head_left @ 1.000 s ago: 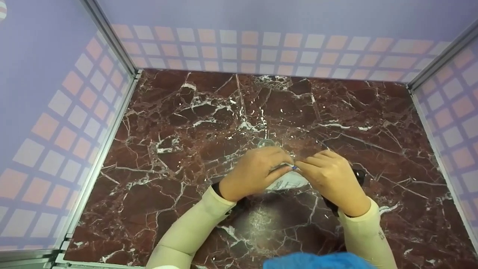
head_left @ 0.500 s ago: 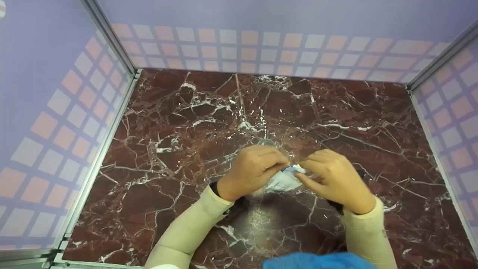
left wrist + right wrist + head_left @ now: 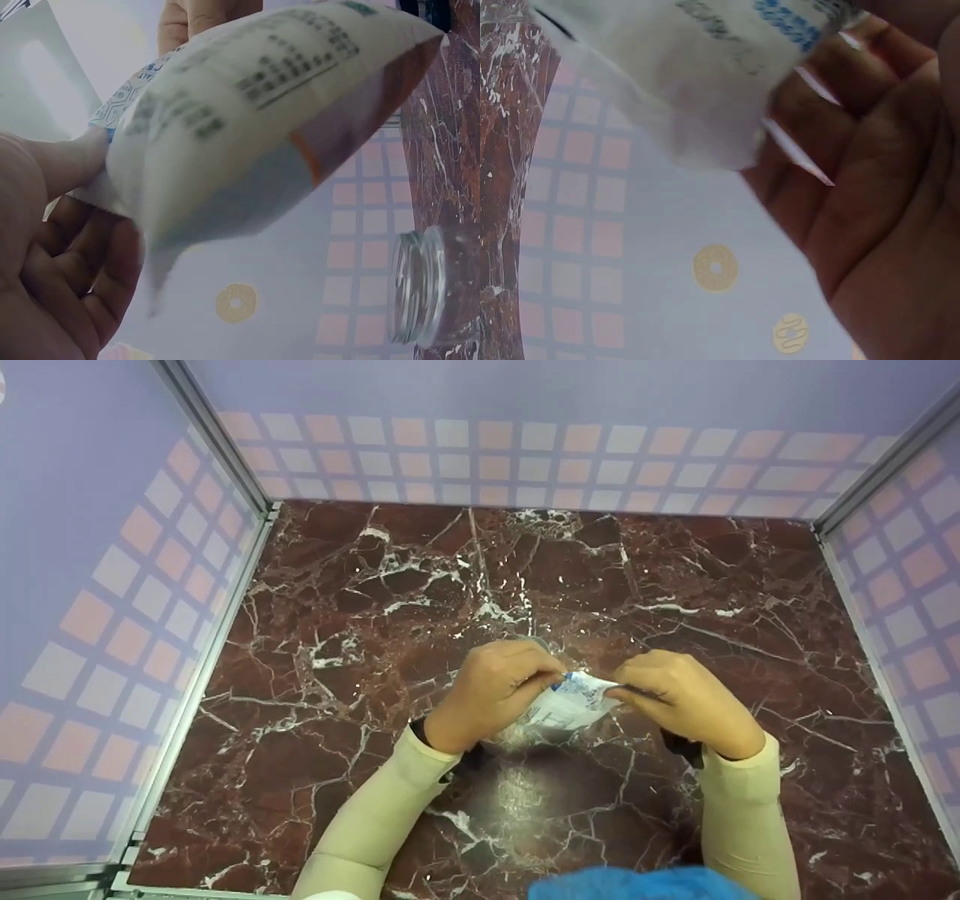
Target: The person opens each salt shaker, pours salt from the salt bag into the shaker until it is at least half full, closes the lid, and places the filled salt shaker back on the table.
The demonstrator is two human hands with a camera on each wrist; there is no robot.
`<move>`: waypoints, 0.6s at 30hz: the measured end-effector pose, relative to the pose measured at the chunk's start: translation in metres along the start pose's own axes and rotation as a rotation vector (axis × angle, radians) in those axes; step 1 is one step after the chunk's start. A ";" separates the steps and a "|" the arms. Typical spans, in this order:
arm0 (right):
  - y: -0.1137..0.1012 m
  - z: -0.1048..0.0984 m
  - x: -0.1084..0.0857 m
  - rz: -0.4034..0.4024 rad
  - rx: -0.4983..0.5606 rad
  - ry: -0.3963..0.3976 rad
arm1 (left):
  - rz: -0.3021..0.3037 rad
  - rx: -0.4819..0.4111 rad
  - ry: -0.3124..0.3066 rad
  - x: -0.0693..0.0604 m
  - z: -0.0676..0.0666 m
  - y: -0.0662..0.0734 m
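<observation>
Between my two hands hangs a white printed plastic packet [image 3: 566, 705], with blue marks along its top edge. My left hand [image 3: 499, 686] pinches its top left corner between thumb and fingers. At the upper right corner, my right hand [image 3: 679, 697] pinches the edge. In the left wrist view the packet [image 3: 247, 120] looks plump, with print on one face and an orange patch lower down. A clear glass jar [image 3: 427, 289] stands on the table beyond the hands. In the head view the left hand hides most of it.
The table [image 3: 360, 660] has a dark red marbled top with white veins. Purple panels with pink and white squares [image 3: 495, 465] enclose it at the back and both sides. Something blue [image 3: 637, 883] shows at the front edge of the head view.
My hands have drawn apart, the right one shifting right and the left one slightly left. More of the packet now shows, its top edge stretched between them.
</observation>
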State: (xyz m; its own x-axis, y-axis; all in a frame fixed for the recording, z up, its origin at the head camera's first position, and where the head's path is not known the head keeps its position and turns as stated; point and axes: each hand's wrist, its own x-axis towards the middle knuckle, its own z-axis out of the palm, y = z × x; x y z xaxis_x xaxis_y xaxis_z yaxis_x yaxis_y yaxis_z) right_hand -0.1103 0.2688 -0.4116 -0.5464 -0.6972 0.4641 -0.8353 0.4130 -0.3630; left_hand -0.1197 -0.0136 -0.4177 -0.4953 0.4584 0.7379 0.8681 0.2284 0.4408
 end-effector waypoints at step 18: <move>-0.004 -0.003 -0.002 -0.070 -0.240 0.253 | -0.177 -0.014 -0.106 -0.001 0.002 -0.002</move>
State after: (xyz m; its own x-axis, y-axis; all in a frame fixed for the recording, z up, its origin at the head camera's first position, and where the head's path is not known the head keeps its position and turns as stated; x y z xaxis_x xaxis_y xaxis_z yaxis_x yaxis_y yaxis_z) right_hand -0.1062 0.2699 -0.4084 -0.4603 -0.5738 0.6774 -0.8454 0.5162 -0.1372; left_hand -0.1209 -0.0129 -0.4208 -0.6330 0.5002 0.5908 0.7669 0.3015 0.5665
